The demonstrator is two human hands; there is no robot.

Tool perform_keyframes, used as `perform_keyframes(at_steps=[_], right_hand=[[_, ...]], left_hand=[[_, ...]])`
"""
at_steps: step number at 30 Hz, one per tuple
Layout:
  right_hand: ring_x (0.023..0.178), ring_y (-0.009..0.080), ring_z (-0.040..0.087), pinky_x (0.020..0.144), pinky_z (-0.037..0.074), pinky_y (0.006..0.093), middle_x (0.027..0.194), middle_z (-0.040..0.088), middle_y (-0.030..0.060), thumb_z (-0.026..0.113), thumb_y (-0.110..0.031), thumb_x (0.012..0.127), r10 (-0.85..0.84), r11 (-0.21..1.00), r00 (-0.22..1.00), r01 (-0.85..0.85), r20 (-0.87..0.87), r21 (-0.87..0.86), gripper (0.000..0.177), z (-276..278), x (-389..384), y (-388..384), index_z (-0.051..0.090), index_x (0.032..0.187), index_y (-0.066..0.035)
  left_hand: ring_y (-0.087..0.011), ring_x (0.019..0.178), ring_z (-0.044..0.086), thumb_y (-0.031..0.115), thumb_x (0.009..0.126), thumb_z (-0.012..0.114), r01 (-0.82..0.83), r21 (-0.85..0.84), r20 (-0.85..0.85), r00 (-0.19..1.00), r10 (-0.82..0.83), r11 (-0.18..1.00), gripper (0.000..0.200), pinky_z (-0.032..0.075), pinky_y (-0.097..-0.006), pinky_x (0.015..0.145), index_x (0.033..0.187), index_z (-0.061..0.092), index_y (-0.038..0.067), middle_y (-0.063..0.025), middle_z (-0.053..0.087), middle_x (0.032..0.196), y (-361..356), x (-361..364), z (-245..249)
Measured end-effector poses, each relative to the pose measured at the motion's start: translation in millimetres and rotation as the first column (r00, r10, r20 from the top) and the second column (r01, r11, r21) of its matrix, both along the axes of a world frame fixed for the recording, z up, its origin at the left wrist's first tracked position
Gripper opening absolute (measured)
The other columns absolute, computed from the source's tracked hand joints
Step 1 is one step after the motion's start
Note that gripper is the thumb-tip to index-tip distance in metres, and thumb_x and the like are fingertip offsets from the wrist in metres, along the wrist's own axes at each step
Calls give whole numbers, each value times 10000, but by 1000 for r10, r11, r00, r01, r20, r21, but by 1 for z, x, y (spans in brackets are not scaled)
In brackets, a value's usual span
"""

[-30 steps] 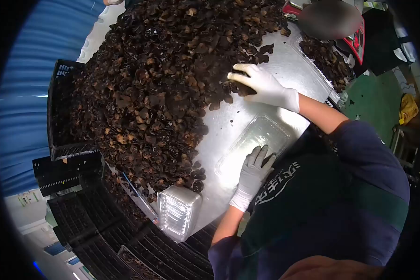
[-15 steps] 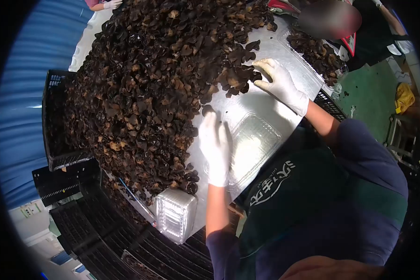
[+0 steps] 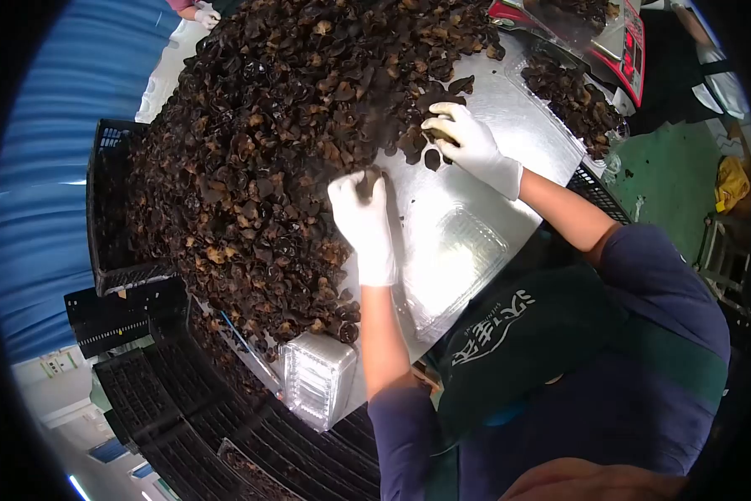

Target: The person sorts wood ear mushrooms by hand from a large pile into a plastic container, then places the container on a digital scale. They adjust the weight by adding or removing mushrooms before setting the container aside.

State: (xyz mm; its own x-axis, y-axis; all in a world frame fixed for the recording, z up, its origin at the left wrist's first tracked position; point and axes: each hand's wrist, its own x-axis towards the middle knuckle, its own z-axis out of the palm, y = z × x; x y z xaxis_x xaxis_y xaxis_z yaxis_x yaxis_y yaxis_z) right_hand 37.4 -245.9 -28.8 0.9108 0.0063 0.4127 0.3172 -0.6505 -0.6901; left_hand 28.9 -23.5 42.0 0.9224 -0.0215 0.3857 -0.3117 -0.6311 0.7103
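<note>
Where the heap of dark dried fungus (image 3: 284, 150) thins out onto the metal counter (image 3: 517, 125), both gloved hands work at its edge. The left hand (image 3: 363, 213) reaches in from below, its fingers closed narrowly around a single dark piece (image 3: 367, 179) right at the heap's rim. The right hand (image 3: 467, 142) lies a little further along the same edge, fingers curled down and gripping a few loose pieces (image 3: 436, 134) that sit slightly apart from the main mass.

Between the two forearms, an open clear plastic tray (image 3: 459, 250) lies flat on the counter, just beside the left wrist. A stack of similar trays (image 3: 313, 380) sits at the counter's near corner. A smaller heap of fungus (image 3: 572, 92) lies beyond the right hand, near a red scale (image 3: 634, 50). Black crates (image 3: 108, 217) border the big heap's far side, and another person's gloved hand (image 3: 204, 12) shows at the top.
</note>
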Motion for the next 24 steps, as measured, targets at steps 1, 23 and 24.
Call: perform_keyframes(at_steps=[1,23,24], right_hand=[[1132,341,553,932,488,414,1268,531,159,595,-91,811,3,994,1000,0,-29,109,340,2,-2,-3,650,1147,-105],[1157,301,537,931,436,443,1234,564,109,715,-209,742,645,716,723,-685,-249,-136,548,67,-97,48,555,1258,-119],[1180,290,518,958,419,438,1253,551,97,702,-253,764,535,804,831,-556,-151,-211,535,58,-83,44,556,1262,-123]], left_hand=[[-210,852,587,17,766,747,25,21,3,1000,-25,999,225,489,-330,785,954,624,9,-107,607,958,5,-17,9],[-346,1134,564,271,827,719,3,334,-48,999,13,943,449,464,-413,967,1225,642,78,-193,582,1236,-4,4,-31],[-346,1129,571,262,830,719,0,393,-82,996,35,920,426,470,-402,961,1221,655,107,-195,581,1240,-11,11,-34]])
